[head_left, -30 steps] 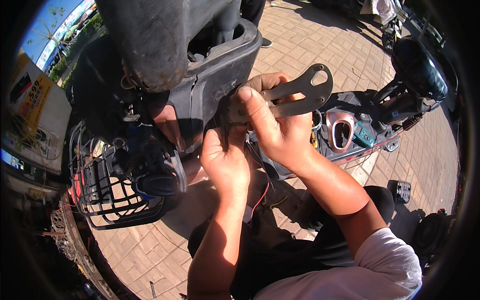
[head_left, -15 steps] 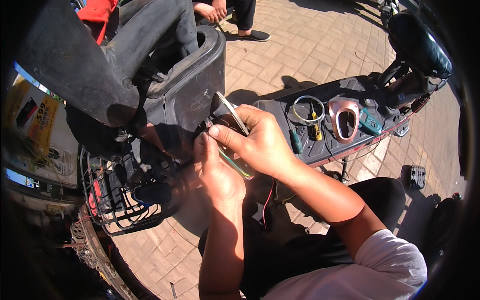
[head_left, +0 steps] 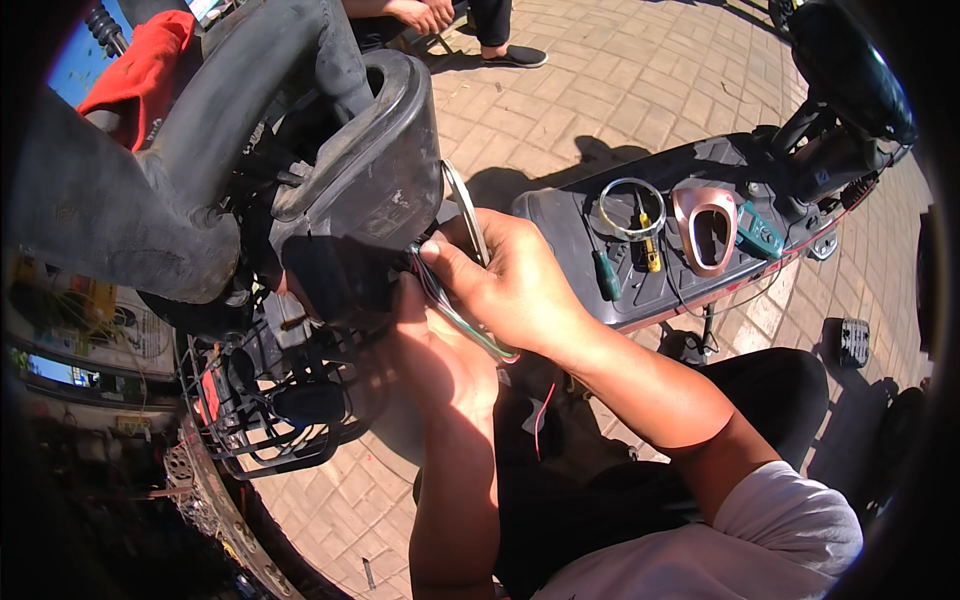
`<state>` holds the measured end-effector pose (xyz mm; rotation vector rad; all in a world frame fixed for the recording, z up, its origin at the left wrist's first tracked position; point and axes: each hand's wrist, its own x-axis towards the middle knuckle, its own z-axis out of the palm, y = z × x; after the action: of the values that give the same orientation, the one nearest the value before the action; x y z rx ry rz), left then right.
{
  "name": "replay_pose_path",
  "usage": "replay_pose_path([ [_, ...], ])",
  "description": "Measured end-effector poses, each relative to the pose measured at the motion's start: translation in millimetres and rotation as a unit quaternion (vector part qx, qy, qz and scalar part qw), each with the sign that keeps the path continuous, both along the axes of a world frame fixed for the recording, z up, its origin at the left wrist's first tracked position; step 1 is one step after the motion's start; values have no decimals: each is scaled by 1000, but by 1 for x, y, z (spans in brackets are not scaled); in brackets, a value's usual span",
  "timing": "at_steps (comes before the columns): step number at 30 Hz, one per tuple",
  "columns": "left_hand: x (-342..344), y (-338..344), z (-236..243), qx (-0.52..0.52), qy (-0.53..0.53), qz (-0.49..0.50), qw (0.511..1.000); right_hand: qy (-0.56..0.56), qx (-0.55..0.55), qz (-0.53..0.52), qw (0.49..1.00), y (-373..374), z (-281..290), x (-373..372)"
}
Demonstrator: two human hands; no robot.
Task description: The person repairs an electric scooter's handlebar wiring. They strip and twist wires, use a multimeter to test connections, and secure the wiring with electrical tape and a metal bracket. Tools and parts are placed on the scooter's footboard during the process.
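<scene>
Below a black plastic scooter housing (head_left: 375,190), my right hand (head_left: 515,275) is closed, its thumb pressed on a bundle of thin wires (head_left: 455,318), green and white among them. A pale narrow strip (head_left: 465,210) sticks up out of the same hand; I cannot make out what it is. My left hand (head_left: 440,350) reaches up beside the wires, under the housing. Its fingertips lie in shadow and are largely hidden, so their grip cannot be told.
On the scooter's footboard (head_left: 560,215) lie a tape roll (head_left: 633,208), a yellow screwdriver (head_left: 652,250), a green-handled tool (head_left: 606,275), a pink trim ring (head_left: 703,230) and a teal meter (head_left: 760,232). A black wire basket (head_left: 270,445) is at left. Another person's hands (head_left: 425,14) show at the top.
The view has shifted a little, so the scooter sits differently in it. My left fingertips have gone from beside my right thumb to lower, into the shadow under the housing.
</scene>
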<state>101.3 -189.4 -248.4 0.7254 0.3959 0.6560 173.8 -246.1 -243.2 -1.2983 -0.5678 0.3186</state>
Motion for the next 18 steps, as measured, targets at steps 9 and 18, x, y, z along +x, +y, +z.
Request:
replay_pose_path([
  [9,-11,-2,-15,162,-1,41,986,61,237,8,969,-42,13,1],
  [18,-2,-2,-19,323,20,114,939,82,243,-92,962,-23,29,-1],
])
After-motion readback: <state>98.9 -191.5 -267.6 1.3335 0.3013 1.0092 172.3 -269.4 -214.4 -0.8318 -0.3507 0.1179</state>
